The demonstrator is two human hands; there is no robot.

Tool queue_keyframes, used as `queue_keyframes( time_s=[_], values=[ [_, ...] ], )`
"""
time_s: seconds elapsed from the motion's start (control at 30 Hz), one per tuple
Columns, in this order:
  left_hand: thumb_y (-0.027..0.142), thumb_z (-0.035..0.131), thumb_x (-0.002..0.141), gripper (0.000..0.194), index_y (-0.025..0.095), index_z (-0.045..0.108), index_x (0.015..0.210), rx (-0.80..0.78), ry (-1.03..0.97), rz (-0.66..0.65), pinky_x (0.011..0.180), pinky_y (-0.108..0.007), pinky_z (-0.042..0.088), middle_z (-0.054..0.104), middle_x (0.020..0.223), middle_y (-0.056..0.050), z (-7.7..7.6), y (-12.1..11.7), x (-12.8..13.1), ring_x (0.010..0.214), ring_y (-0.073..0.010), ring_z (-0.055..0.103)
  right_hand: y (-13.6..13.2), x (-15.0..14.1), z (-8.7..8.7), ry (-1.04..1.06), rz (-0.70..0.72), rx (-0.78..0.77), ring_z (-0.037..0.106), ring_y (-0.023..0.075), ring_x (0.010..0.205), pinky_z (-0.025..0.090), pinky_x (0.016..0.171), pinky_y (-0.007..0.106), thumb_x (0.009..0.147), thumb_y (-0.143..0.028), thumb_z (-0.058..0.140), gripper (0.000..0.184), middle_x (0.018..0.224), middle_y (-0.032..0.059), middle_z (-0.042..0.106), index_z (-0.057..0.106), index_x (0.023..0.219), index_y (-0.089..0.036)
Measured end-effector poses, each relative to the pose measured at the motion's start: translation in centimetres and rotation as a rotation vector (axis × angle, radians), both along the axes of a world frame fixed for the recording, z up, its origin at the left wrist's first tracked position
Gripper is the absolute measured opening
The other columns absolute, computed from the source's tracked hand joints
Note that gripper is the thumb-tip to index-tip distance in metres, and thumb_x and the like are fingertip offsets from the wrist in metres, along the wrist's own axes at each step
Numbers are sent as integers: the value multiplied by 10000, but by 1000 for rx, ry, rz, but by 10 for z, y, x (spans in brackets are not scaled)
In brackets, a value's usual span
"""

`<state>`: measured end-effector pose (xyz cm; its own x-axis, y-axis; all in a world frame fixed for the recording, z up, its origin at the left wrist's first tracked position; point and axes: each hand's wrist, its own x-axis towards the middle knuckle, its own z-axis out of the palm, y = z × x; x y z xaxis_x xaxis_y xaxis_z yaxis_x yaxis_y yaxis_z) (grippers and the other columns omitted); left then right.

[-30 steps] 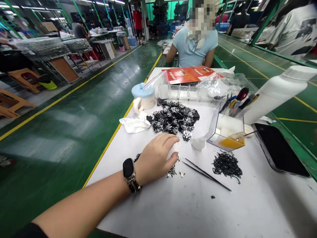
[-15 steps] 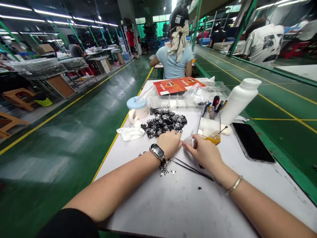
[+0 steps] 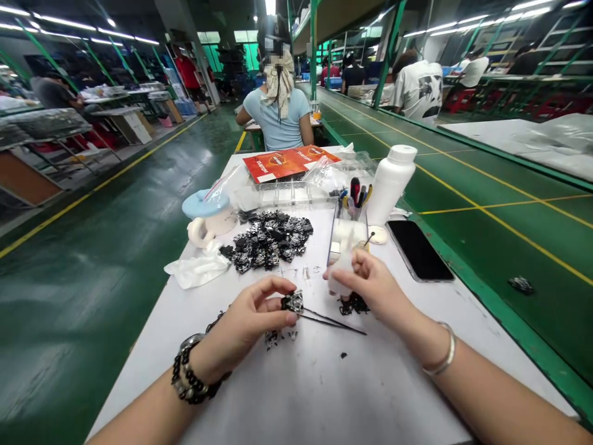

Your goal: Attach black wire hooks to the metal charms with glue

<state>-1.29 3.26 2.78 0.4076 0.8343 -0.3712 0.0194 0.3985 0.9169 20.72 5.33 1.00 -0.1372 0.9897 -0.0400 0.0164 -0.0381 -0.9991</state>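
My left hand (image 3: 250,316) pinches a small black-and-silver part (image 3: 293,301) between thumb and fingers, above the white table. Closed around a small translucent white squeeze bottle (image 3: 341,276) with a pointed nozzle is my right hand (image 3: 377,283), a little to the right. Black tweezers (image 3: 343,325) lie on the table between the hands. Beyond my left hand is a heap of similar black-and-silver parts (image 3: 272,240). Partly under my right hand sits a pile of thin black bent pieces (image 3: 354,305). Tiny silver pieces (image 3: 272,339) lie beside my left hand, partly hidden by it.
A blue-lidded mug (image 3: 217,219) and crumpled tissue (image 3: 199,269) stand at left. Toward the right are a clear tool box (image 3: 333,238), a white bottle (image 3: 393,182) and a phone (image 3: 420,250). Behind lie a clear tray (image 3: 282,194) and red card (image 3: 287,164); a person (image 3: 280,123) sits beyond.
My left hand has picked up a black-and-silver part and drawn back from the heap. My right hand came into view and lifted the squeeze bottle. The view has turned right.
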Motion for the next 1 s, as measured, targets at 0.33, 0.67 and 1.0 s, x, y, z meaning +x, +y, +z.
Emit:
queue_keyframes(
  time_s=[0.33,0.67,1.0],
  values=[
    [162,755,677,329,143,597,965,-283,-315,-80,722,-290,520,664,732,-36,-24,-13,6,709,-153,669,-9,12,14,399,-237,2,309,46,492,369,454,180,618,-459,795,387,575,-50,358,531,664,-181],
    [94,596,791,265,154,656,1042,-312,-258,-183,601,-201,523,629,663,10,-22,-13,10,642,-114,661,-46,2,16,79,-164,339,502,193,676,454,632,369,748,-460,684,232,695,30,486,600,756,-244],
    [150,631,790,254,146,660,1043,-331,-97,-214,703,-217,499,671,708,-11,-20,-12,10,678,-102,648,-48,-1,9,-3,-89,394,516,186,669,456,665,381,785,-409,671,186,699,25,537,600,810,-239]
  ],
)
